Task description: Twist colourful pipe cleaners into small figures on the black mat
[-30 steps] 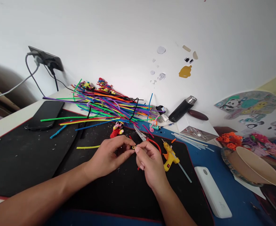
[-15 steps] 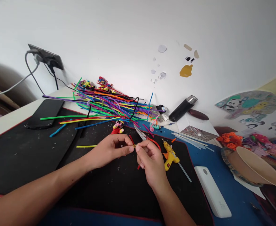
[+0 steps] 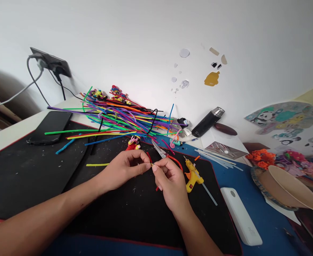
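Observation:
Above the black mat (image 3: 145, 220), my left hand (image 3: 128, 166) and my right hand (image 3: 169, 179) meet fingertip to fingertip. Both pinch a tiny yellow piece of pipe cleaner (image 3: 152, 164), mostly hidden by the thumbs and fingers. Just behind my fingers lie red-handled scissors (image 3: 160, 151), partly covered by my right hand. A small red, pink and yellow pipe-cleaner figure (image 3: 133, 143) sits behind my left hand. From under my left wrist a yellow pipe cleaner (image 3: 96, 165) sticks out. To the right of my right hand rests a yellow glue gun (image 3: 194, 176).
A heap of coloured pipe cleaners (image 3: 121, 115) spreads along the wall. On the left is a black phone (image 3: 49, 126). Rightward are a black flask (image 3: 208, 122), clear glue sticks (image 3: 219, 159), a white oblong device (image 3: 241, 215) and a bowl (image 3: 292, 188).
My fingertips have closed further over the yellow piece, which looked like a small loop and now shows only a sliver. Both hands stay in nearly the same place.

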Demonstrator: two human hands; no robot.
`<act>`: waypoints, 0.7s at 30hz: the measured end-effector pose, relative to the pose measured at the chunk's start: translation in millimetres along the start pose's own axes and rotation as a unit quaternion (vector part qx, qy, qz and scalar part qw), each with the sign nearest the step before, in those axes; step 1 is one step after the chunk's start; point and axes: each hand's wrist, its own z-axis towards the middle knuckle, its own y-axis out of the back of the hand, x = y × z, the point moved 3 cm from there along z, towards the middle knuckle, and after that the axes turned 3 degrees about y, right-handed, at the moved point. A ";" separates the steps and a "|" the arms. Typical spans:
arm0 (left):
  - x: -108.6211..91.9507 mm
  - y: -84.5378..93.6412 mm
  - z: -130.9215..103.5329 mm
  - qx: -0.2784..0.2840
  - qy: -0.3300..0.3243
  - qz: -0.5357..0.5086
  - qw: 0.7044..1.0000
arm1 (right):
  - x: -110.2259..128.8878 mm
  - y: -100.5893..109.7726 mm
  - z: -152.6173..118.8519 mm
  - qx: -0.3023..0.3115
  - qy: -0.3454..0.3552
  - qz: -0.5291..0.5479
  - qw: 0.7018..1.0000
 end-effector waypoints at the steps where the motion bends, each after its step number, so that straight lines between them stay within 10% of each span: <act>1: -0.3 -0.1 -0.1 -0.001 -0.002 0.002 1.000 | 0.0 0.0 -0.2 0.000 0.000 -0.001 1.000; 14: -6.4 2.3 -3.3 -0.029 -0.095 0.072 0.993 | 8.3 -2.1 0.2 0.003 0.006 -0.042 0.999; 21: -14.2 4.3 -9.9 -0.061 -0.270 0.259 0.925 | 10.3 -3.4 1.5 0.000 0.004 -0.051 0.999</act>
